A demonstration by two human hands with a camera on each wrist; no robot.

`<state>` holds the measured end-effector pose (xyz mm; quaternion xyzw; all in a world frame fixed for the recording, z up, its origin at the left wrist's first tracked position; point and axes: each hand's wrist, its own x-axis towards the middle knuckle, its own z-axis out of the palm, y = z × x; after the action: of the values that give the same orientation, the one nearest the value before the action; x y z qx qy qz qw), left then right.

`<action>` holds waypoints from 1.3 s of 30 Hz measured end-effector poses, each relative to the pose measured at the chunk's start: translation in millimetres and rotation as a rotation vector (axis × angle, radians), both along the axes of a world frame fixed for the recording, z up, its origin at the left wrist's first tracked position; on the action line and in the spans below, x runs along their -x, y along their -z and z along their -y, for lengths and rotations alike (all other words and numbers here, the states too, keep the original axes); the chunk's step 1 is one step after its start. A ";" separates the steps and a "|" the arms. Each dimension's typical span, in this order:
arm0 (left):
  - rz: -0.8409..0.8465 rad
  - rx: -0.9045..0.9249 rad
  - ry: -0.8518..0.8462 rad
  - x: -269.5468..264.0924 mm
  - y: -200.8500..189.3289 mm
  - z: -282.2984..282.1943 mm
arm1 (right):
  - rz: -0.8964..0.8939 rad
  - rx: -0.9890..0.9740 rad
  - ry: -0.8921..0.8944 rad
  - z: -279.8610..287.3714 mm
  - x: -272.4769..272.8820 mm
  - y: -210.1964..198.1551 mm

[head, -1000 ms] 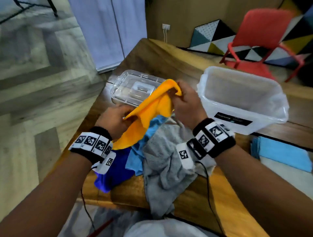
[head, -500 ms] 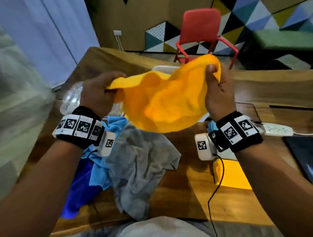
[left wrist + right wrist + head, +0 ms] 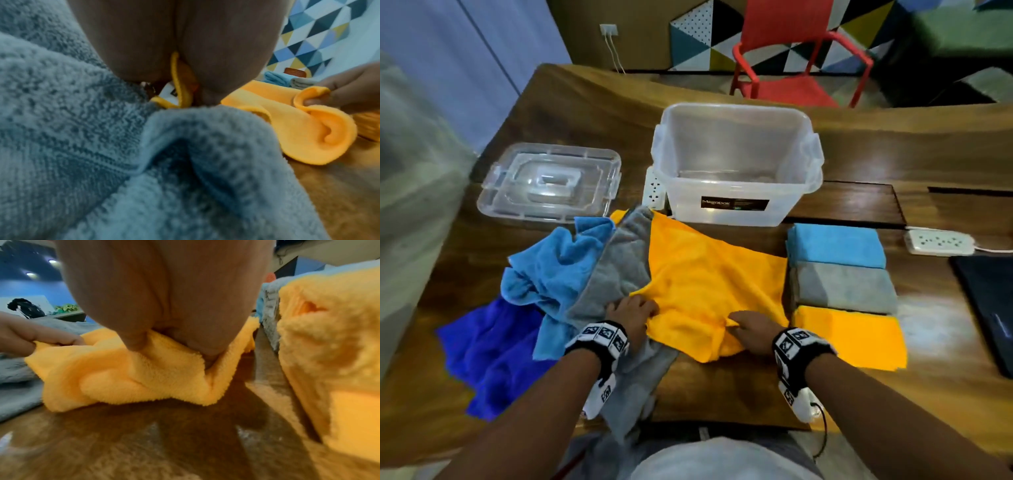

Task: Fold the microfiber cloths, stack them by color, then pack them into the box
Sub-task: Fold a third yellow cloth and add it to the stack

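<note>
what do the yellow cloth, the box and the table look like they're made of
Yellow cloth: soft fuzzy pile, likely microfiber; it creases where both hands pinch it.
Box: translucent plastic, glossy; the table shows through.
Table: wood or wood-look veneer, visible grain, shiny reflections.

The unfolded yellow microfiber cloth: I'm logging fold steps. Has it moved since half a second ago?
Yes. The unfolded yellow microfiber cloth has come down onto the wooden table, spread before the clear plastic box; both hands pinch its near edge.

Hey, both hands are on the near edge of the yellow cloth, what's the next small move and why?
Probably lift the near edge and carry it to the far edge, halving the yellow cloth. It lies spread out, the left hand and right hand pinch its near corners, and a folded yellow stack waits beside it.
</note>
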<state>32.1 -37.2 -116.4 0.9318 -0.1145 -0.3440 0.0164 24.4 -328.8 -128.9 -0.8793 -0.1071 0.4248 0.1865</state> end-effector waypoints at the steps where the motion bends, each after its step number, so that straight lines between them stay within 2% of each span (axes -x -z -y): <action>1: 0.003 -0.011 -0.012 1.7 2.5 1.5 | -0.010 0.004 -0.034 -0.8 1.9 3.5; 5: 0.053 -0.036 -0.087 6.5 12.4 12.8 | 0.062 0.065 -0.143 0.4 11.2 12.8; 9: 0.064 -0.045 -0.130 9.7 15.8 19.6 | 0.040 0.038 -0.140 3.8 12.6 16.8; 18: 0.123 -0.016 -0.111 9.1 25.4 16.0 | 0.063 0.095 -0.040 -8.2 9.2 15.3; 22: 0.052 -0.011 -0.025 11.4 9.1 10.0 | 0.044 0.093 -0.007 -10.7 14.8 7.1; 26: -0.120 0.223 0.005 -7.8 -21.6 -30.3 | -0.015 0.005 0.006 0.7 16.2 -16.9; 29: -0.156 0.157 0.101 -19.9 -54.3 -52.8 | -0.055 -0.003 0.067 18.3 15.6 -41.9; 32: -0.174 0.190 0.202 -26.4 -85.9 -52.5 | -0.091 0.048 -0.026 34.2 17.2 -55.6; 35: -0.108 0.319 0.121 -39.3 -91.6 -44.1 | -0.038 0.066 0.057 37.0 13.6 -57.3; 37: -0.067 0.416 0.010 -44.3 -78.2 -32.0 | 0.064 0.000 0.181 32.8 9.5 -51.2; 39: -0.105 0.424 -0.056 -41.3 -57.0 -21.1 | 0.121 -0.063 0.210 23.4 11.4 -40.9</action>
<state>73.4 -16.2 -59.3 0.8910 -0.1572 -0.3598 0.2277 13.0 -352.1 -88.0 -0.9034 -0.0389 0.3455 0.2508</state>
